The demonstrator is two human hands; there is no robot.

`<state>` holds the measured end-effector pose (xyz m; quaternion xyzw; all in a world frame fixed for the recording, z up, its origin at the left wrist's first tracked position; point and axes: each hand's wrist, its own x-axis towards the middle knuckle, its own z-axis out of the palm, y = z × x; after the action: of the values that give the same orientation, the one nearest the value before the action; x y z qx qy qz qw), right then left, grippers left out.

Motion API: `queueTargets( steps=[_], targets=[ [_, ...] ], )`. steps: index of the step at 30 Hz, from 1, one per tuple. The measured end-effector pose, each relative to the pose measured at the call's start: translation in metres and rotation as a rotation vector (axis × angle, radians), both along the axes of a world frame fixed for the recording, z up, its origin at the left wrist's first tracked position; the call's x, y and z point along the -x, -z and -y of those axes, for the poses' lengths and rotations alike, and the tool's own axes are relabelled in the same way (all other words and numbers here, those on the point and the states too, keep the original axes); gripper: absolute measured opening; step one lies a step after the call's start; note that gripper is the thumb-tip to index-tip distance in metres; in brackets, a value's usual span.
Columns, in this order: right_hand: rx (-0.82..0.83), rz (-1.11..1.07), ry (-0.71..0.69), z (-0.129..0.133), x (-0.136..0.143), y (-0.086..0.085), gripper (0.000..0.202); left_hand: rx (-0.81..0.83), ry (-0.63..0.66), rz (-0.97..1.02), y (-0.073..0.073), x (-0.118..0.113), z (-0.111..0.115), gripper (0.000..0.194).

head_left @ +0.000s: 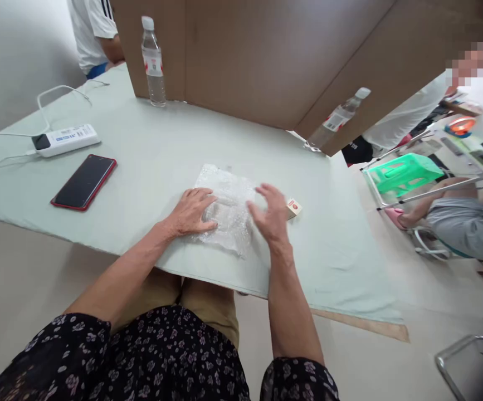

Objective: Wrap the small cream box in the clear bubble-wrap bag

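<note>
Bubble wrap (228, 214) lies on the table (328, 250), near its front edge. The left hand (193, 210) rests on its left side, fingers spread, gripping nothing; the right hand (272, 214), also spread, is at its right edge, contact unclear. Just right is a small box (295, 208). Leftward lie a phone (84, 182), then a power strip (68, 139). Farther back, two bottles (154, 72) stand by cardboard (241, 61).

Clear, crinkled sheet of bubbled plastic wrap (228, 227), roughly four-sided, on the pale green cloth-covered table (328, 250).
Condition: surface rumpled, with whitish glints and creases; edges uneven. Pose: laid broadly flat, set slightly askew, toward the table's near edge. Part of the left margin is hidden; contents, if any, cannot be determined.
</note>
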<state>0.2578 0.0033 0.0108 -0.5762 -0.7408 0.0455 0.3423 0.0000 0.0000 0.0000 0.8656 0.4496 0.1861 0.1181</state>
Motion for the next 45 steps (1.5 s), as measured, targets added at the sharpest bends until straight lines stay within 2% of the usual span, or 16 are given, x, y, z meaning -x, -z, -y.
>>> queueTargets(
  steps=[2,4,7,10,14,19,21,23,26,29,31,34,37,40,45],
  targets=[
    [0.199,0.132,-0.261,0.002,0.017,0.003,0.062,0.048,0.003,-0.031,0.001,0.002,-0.001,0.072],
    [0.384,0.242,-0.365,0.004,0.020,0.005,0.083,0.116,0.013,-0.057,0.000,0.005,-0.003,0.085],
    [0.516,0.305,-0.338,0.005,0.005,0.003,0.101,0.218,0.041,-0.092,-0.003,0.011,-0.004,0.103],
    [0.550,0.303,-0.302,0.006,-0.018,-0.002,0.100,0.261,0.064,-0.112,-0.007,0.014,-0.004,0.109],
    [0.536,0.271,-0.266,0.013,-0.032,-0.005,0.092,0.274,0.075,-0.117,-0.010,0.015,-0.002,0.109],
    [0.452,0.217,-0.241,0.020,-0.023,-0.003,0.077,0.260,0.040,-0.083,-0.009,0.013,-0.002,0.096],
    [0.459,0.237,-0.280,0.022,-0.019,-0.001,0.073,0.249,0.040,-0.084,-0.007,0.012,-0.002,0.097],
    [0.429,0.240,-0.267,0.024,-0.020,-0.001,0.061,0.228,0.038,-0.088,-0.005,0.011,-0.002,0.100],
    [0.207,0.152,-0.124,0.028,-0.031,-0.008,0.035,0.207,0.030,-0.093,-0.003,0.009,-0.001,0.101],
    [-0.020,0.067,0.110,0.029,-0.054,-0.018,0.030,0.205,0.034,-0.072,-0.005,0.009,-0.001,0.098],
    [-0.019,0.061,0.271,0.026,-0.071,-0.020,0.045,0.198,0.026,-0.024,-0.007,0.011,-0.002,0.090],
    [0.160,0.030,0.418,0.017,-0.093,-0.011,0.066,0.194,-0.002,0.027,-0.008,0.013,-0.003,0.080],
    [0.305,-0.096,0.416,0.012,-0.099,-0.002,0.057,0.218,-0.008,-0.005,-0.008,0.013,-0.004,0.084],
    [0.250,-0.209,0.347,0.015,-0.083,-0.005,0.051,0.229,0.010,-0.034,-0.007,0.013,-0.004,0.087],
    [0.181,-0.255,0.006,0.022,-0.022,-0.030,0.046,0.211,0.020,-0.017,-0.007,0.014,-0.005,0.089]
  ],
)
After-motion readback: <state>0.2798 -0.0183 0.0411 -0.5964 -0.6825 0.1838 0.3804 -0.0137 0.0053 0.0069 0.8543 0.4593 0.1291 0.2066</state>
